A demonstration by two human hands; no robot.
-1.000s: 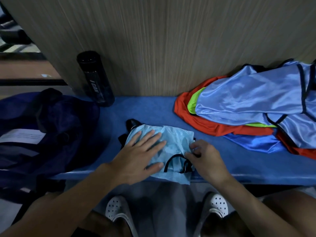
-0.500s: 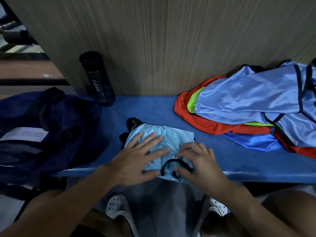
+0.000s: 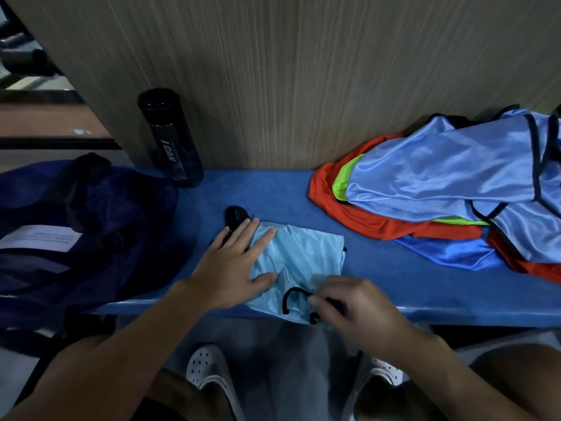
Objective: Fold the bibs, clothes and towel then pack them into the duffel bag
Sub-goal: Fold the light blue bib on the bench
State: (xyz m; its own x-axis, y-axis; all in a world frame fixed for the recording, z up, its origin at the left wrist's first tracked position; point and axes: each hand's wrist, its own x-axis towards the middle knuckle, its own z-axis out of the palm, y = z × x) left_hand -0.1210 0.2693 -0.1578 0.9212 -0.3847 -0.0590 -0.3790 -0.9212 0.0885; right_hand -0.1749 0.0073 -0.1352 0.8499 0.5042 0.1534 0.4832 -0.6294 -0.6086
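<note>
- The bib point(image 3: 303, 256) is light blue and shiny. It lies folded small on the blue table point(image 3: 394, 278), near the front edge. One corner hangs a little over that edge.
- The left hand point(image 3: 233, 268) lies flat on the left side of the bib. Its fingers are straight and spread, and it presses the cloth down.
- A black loop point(image 3: 234, 214) sticks out on the table just past the tips of those fingers.
- The right hand point(image 3: 352, 311) is at the front right corner of the bib. Its fingers are curled, and they pinch the bib's black trim point(image 3: 291, 294).
- The bag point(image 3: 91, 238) is dark blue. It sits at the left end of the table, just beside the left arm. A white label point(image 3: 39, 238) shows on it. I cannot tell if the bag is open.
- A black bottle point(image 3: 173, 141) stands upright at the back of the table, close to the wood wall point(image 3: 303, 71) and next to the bag.
- A pile point(image 3: 440, 177) of loose bibs lies on the right side of the table, apart from the folded bib. A light blue one is on top, with green, red and deep blue ones under it.
- Two white shoes point(image 3: 209, 369) with small holes show below the table edge.
</note>
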